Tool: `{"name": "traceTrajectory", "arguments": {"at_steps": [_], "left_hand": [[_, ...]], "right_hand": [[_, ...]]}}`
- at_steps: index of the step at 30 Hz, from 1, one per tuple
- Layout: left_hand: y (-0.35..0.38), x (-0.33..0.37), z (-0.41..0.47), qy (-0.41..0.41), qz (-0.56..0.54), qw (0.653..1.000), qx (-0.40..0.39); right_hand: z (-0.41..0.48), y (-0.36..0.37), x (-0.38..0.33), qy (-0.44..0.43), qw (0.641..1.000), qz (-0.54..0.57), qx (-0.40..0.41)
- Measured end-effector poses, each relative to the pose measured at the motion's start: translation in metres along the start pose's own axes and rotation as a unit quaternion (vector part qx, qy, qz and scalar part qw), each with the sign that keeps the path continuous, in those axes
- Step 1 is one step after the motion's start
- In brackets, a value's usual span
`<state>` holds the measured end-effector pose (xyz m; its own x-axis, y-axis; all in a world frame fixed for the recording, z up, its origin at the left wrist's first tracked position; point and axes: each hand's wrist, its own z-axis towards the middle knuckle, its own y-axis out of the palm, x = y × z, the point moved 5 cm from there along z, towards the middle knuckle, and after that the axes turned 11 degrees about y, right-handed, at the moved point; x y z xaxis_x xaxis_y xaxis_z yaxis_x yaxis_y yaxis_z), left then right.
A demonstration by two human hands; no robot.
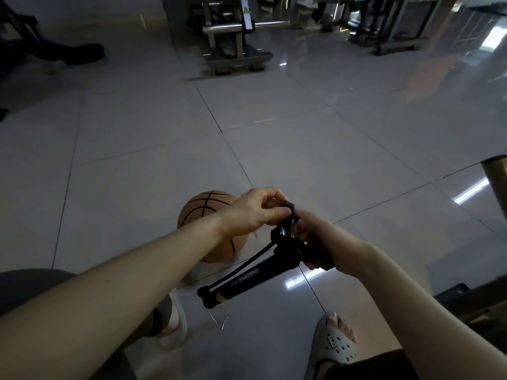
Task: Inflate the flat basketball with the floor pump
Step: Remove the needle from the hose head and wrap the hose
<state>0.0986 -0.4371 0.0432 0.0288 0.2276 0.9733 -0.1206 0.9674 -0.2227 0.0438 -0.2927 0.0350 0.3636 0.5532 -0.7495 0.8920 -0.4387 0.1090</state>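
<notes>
An orange-brown basketball (204, 215) lies on the tiled floor just beyond my arms, partly hidden by my left forearm. A black floor pump (255, 278) is held off the floor, tilted, its base with thin wire feet pointing down-left and its handle end up at my hands. My right hand (318, 242) grips the pump's handle. My left hand (260, 209) pinches a small black part at the hose end near the top of the pump. A black hose (241, 266) runs along the barrel.
Grey glossy tiles (301, 149) stretch ahead. A metal machine frame (236, 45) stands at the far centre, more equipment at the far right. A brass-coloured post (496, 182) is at the right edge. My feet in pale sandals (336, 344) are below the pump.
</notes>
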Motion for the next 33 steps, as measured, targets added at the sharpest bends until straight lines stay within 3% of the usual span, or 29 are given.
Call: {"name": "traceTrajectory", "arguments": {"at_steps": [5, 16, 25, 33], "left_hand": [[0.007, 0.004, -0.008, 0.022, 0.017, 0.999, -0.039], [0.019, 0.001, -0.014, 0.006, -0.093, 0.994, 0.065], [0.024, -0.012, -0.012, -0.015, -0.155, 0.983, 0.1], [0.021, -0.007, -0.014, -0.016, -0.14, 0.987, 0.076]], "right_hand": [[-0.008, -0.005, 0.017, 0.05, 0.998, -0.024, -0.018], [0.005, -0.011, 0.02, 0.018, 0.995, -0.014, 0.1], [-0.002, -0.01, 0.005, -0.049, 0.987, 0.044, 0.146], [-0.012, -0.006, -0.002, -0.016, 0.987, 0.053, 0.154]]}}
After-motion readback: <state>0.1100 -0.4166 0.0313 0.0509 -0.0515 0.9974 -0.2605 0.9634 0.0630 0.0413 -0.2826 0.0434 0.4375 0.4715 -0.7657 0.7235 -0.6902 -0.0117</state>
